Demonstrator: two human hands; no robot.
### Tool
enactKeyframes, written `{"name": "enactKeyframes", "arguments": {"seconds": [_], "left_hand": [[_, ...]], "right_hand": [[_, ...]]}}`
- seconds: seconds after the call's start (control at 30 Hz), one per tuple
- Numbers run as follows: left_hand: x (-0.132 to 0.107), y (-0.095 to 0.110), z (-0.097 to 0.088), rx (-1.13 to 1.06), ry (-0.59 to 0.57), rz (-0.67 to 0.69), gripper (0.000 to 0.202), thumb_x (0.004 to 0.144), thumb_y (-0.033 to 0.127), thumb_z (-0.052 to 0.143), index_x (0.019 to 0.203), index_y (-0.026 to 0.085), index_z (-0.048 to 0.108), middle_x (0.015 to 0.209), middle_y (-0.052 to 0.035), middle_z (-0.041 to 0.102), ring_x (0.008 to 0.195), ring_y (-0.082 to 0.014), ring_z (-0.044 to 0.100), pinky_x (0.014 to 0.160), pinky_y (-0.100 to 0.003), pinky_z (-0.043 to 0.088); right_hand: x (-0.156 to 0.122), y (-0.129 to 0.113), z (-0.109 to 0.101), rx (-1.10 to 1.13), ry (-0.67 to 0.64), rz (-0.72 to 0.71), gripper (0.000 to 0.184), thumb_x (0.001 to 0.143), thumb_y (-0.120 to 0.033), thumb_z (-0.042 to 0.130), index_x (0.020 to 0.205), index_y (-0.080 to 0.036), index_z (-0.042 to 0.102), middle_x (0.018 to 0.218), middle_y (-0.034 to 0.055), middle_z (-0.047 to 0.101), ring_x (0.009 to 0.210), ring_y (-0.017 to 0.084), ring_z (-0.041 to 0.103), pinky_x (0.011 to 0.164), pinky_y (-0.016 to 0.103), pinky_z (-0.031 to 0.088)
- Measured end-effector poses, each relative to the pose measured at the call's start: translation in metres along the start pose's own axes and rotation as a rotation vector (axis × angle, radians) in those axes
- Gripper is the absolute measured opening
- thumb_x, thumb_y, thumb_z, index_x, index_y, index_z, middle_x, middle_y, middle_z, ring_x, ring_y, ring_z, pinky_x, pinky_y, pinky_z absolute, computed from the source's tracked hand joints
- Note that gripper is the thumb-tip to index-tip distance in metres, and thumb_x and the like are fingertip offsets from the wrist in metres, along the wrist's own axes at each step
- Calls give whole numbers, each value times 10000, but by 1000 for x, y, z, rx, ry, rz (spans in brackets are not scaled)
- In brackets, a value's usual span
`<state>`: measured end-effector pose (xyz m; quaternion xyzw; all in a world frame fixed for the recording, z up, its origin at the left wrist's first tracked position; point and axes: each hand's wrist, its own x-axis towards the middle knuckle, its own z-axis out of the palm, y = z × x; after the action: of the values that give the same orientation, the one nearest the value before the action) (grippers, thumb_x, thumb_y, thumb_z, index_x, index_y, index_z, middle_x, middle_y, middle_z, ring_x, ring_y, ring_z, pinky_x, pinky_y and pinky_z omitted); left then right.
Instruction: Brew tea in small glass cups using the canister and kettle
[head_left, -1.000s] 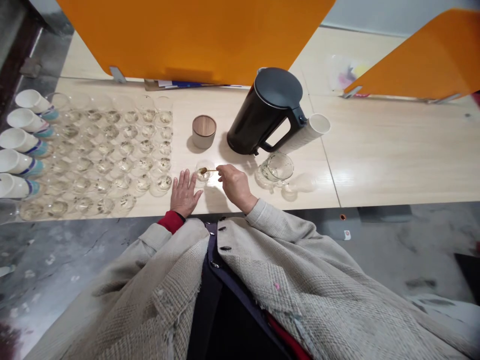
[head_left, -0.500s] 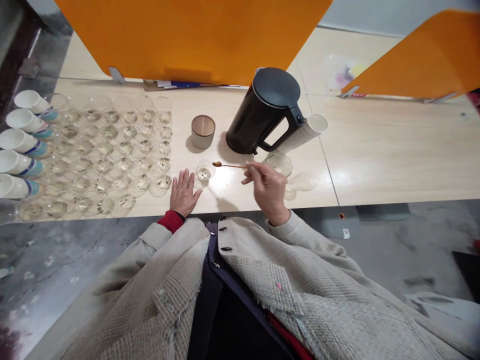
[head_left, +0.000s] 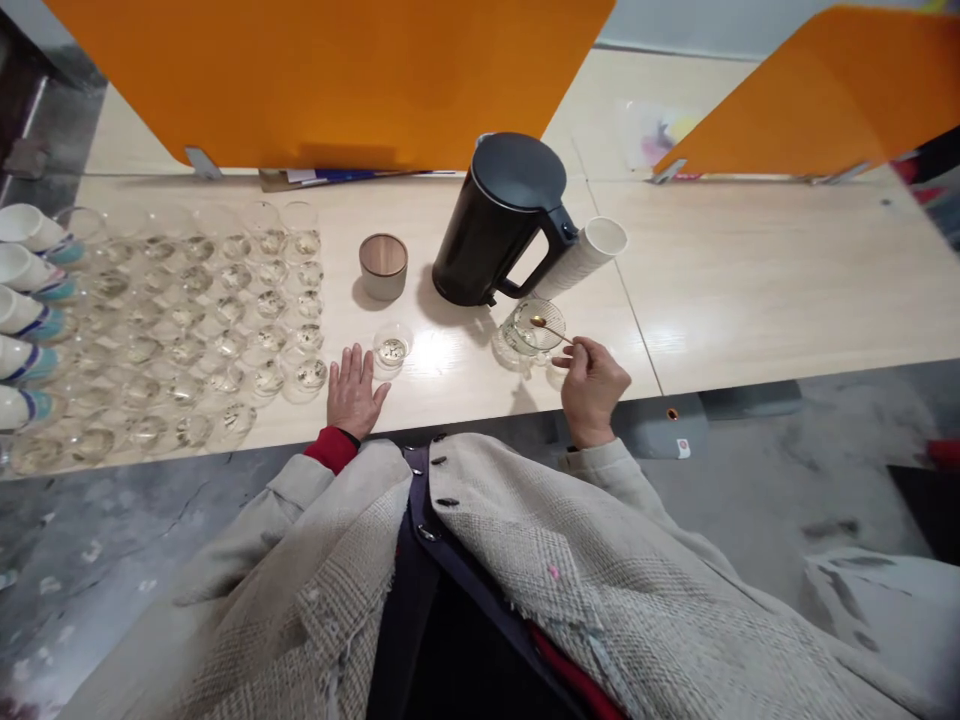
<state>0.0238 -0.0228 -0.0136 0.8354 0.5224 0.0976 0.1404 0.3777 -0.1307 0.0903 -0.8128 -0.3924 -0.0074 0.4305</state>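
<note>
My right hand (head_left: pixel 592 385) pinches the handle of a small golden spoon (head_left: pixel 547 327), whose bowl hangs over a clear glass pitcher (head_left: pixel 534 335) in front of the black kettle (head_left: pixel 501 220). My left hand (head_left: pixel 351 393) lies flat and open on the light wooden table (head_left: pixel 750 290), fingers spread. Just beyond its fingertips stands a single small glass cup (head_left: pixel 391 348) with dark flecks in it.
Rows of several small glass cups (head_left: pixel 217 310) with flecks fill the table's left side. White cups with blue bands (head_left: pixel 26 290) lie along the left edge. A wood-lidded canister (head_left: pixel 383 266) and a stack of paper cups (head_left: pixel 585 255) flank the kettle. Orange dividers (head_left: pixel 337 70) stand behind.
My right hand carried the spoon from over the single small cup rightward to the glass pitcher. My left hand stayed flat on the table. The view shifted slightly.
</note>
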Motion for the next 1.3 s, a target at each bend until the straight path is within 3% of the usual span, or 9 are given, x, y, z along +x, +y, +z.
{"name": "enactKeyframes", "arguments": {"seconds": [0.3, 0.53, 0.63, 0.7, 0.8, 0.87, 1.0, 1.13, 1.3], "left_hand": [[1, -4, 4, -34, 26, 8, 746, 1066, 545, 414, 1683, 129, 361, 1780, -203, 257, 1686, -363, 178, 1359, -642, 143], [0, 0, 1, -15, 2, -4, 749, 1070, 528, 421, 1678, 95, 357, 1783, -202, 241, 1686, -352, 184, 1368, -610, 137], [0, 1, 1, -18, -1, -13, 769, 1070, 536, 420, 1687, 87, 331, 1778, -205, 249, 1687, -346, 183, 1369, -611, 134], [0, 1, 2, -17, 4, -21, 772, 1073, 537, 412, 1692, 85, 318, 1777, -204, 256, 1687, -341, 184, 1371, -607, 135], [-1, 2, 2, -7, 12, -20, 770, 1081, 538, 389, 1699, 88, 298, 1780, -199, 247, 1689, -334, 176, 1371, -605, 138], [-1, 2, 1, 0, 9, -17, 771, 1084, 542, 382, 1703, 92, 288, 1784, -197, 235, 1690, -333, 174, 1370, -603, 138], [-1, 4, 0, 15, -1, -15, 790, 1082, 551, 396, 1705, 83, 271, 1787, -205, 210, 1689, -337, 170, 1369, -598, 139], [0, 4, 0, 28, -8, -21, 804, 1078, 558, 409, 1702, 70, 271, 1787, -217, 197, 1690, -342, 163, 1369, -595, 134], [3, 9, 5, 32, 2, -83, 768, 1091, 530, 387, 1711, 95, 262, 1791, -204, 197, 1689, -330, 177, 1368, -595, 137]], "right_hand": [[5, 9, 19, -105, -172, 74, 446, 979, -394, 433, 1089, -103, 752, 915, 167, 821, 683, 245, 794, 747, 392, 612], [-22, 2, -28, -321, -171, -19, 604, 1003, -559, 516, 1384, -113, 661, 857, 146, 827, 746, 312, 802, 749, 439, 611], [-45, -13, -33, -212, -209, -112, 541, 1037, -567, 511, 1388, -181, 657, 901, 101, 823, 729, 262, 793, 697, 385, 617], [-60, -22, -16, -83, -318, -190, 500, 1059, -540, 499, 1412, -216, 645, 1014, 100, 821, 805, 245, 801, 722, 380, 640], [-74, -29, 34, 4, -532, -359, 582, 1055, -524, 517, 1538, -203, 557, 1393, 183, 722, 1218, 302, 742, 1030, 503, 617], [-76, -28, 74, -32, -664, -422, 681, 1042, -524, 542, 1619, -172, 461, 1662, 215, 495, 1558, 334, 477, 1252, 572, 440], [-73, -31, 136, -167, -788, -402, 811, 1036, -531, 556, 1673, -83, 327, 1780, 257, 237, 1690, 365, 186, 1352, 641, 154], [-74, -41, 160, -205, -796, -408, 858, 1057, -568, 507, 1695, -53, 252, 1791, 265, 173, 1701, 359, 121, 1358, 630, 59], [-77, -46, 161, -261, -816, -427, 882, 1075, -592, 461, 1686, 9, 252, 1796, 256, 152, 1704, 365, 79, 1370, 575, -10]]}}
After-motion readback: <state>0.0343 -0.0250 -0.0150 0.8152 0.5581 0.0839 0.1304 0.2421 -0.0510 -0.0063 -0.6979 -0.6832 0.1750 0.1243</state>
